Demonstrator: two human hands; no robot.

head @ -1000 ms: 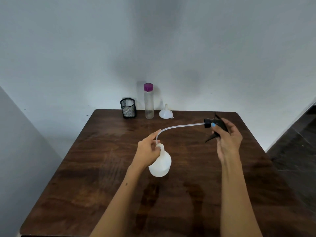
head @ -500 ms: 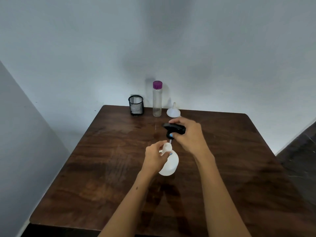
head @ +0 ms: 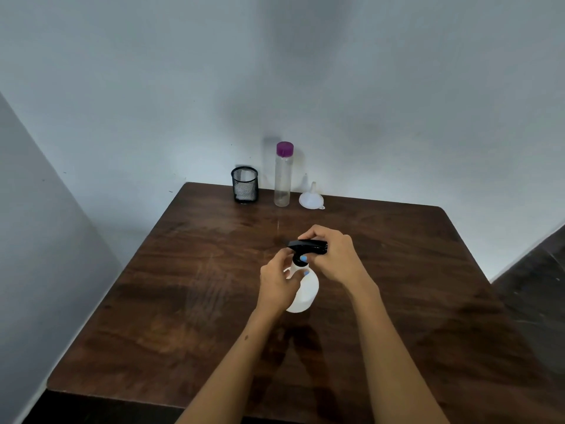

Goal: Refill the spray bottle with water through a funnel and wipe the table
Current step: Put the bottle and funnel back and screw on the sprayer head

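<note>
While your left hand (head: 276, 286) grips the neck of the white spray bottle (head: 302, 293) mid-tabletop (head: 183, 301), fingers curled round it, hold that steady; your right hand (head: 331, 255) has its fingers clamped on the black spray head (head: 305, 246) seated on the neck; turn the collar squarely, without tilting; beyond, by the wall, stand the funnel (head: 311, 198), the purple-capped water bottle (head: 283, 175) and a mesh cup (head: 244, 184)

I see a white spray bottle (head: 304, 290) with a black trigger head (head: 307, 246) on the dark brown, wood-grained tabletop (head: 183, 301). Toward twelve o'clock stand a black mesh cup (head: 244, 185), a clear bottle (head: 282, 185) with a purple cap (head: 284, 148), and a translucent white funnel (head: 311, 198). The fingernails are painted light blue.
</note>
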